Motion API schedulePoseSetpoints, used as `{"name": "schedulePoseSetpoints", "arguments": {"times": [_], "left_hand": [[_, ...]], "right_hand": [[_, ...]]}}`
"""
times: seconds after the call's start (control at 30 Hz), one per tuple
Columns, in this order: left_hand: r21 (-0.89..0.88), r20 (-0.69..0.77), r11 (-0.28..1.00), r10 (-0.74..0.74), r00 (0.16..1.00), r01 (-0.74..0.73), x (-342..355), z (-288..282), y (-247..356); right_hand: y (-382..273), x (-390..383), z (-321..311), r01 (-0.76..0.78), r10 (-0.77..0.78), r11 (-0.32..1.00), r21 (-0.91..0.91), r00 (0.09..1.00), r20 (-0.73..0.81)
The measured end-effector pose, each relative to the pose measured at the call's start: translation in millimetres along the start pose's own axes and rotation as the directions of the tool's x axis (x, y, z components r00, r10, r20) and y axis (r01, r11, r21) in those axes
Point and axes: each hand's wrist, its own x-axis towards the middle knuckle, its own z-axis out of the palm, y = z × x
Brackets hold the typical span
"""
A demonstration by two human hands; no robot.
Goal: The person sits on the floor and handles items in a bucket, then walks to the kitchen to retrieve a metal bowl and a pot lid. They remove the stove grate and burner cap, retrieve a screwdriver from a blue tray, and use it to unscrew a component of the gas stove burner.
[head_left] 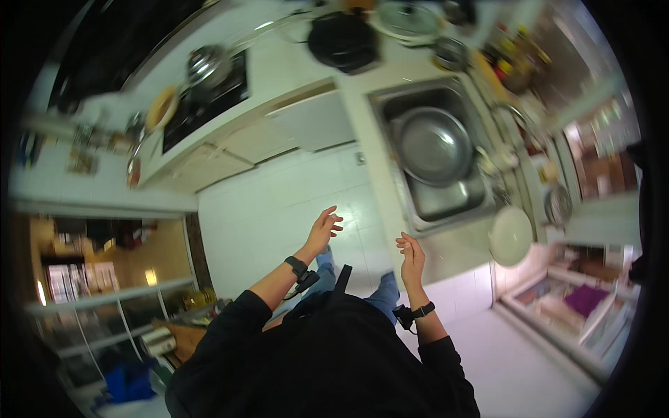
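My left hand (323,230) hangs over the pale floor tiles, its fingers apart and loosely bent, with nothing in it. Beside the counter's front edge is my right hand (412,258), empty too, fingers loosely curled and partly spread. Each wrist wears a dark band with a small device. The nearest large thing to my right hand is the steel sink (418,226), set into the light counter (456,254). A round metal basin (433,146) rests inside the sink, apart from both hands.
A white plate (509,237) sits right of the sink near the faucet (519,118). At the back stand a black lidded pot (343,42) and a glass-lidded pot (408,22). A silver kettle (208,66) is on the black stove (209,104). One cabinet door (313,120) stands ajar.
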Motion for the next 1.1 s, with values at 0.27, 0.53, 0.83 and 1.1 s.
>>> {"name": "schedulePoseSetpoints", "arguments": {"times": [0.27,0.53,0.83,1.1], "left_hand": [[-0.172,-0.281,0.974,0.094,0.955,-0.147,-23.5,-250.6,-12.2],[-0.226,-0.484,0.950,0.083,0.871,-0.217,16.7,-413.7,33.9],[-0.145,-0.577,0.956,0.129,0.806,-0.256,149.3,-538.3,132.7],[-0.302,-0.643,0.881,0.094,0.760,-0.365,276.7,-657.0,206.6]], "right_hand": [[-27.9,59.1,250.4,-0.088,0.106,0.994,-0.065,0.924,0.368],[-72.3,164.2,414.8,-0.002,0.110,0.982,-0.191,0.824,0.556],[-103.2,365.3,574.7,-0.023,0.075,0.995,-0.101,0.830,0.553],[-164.9,511.9,710.3,-0.079,0.087,0.996,-0.038,0.870,0.485]]}}
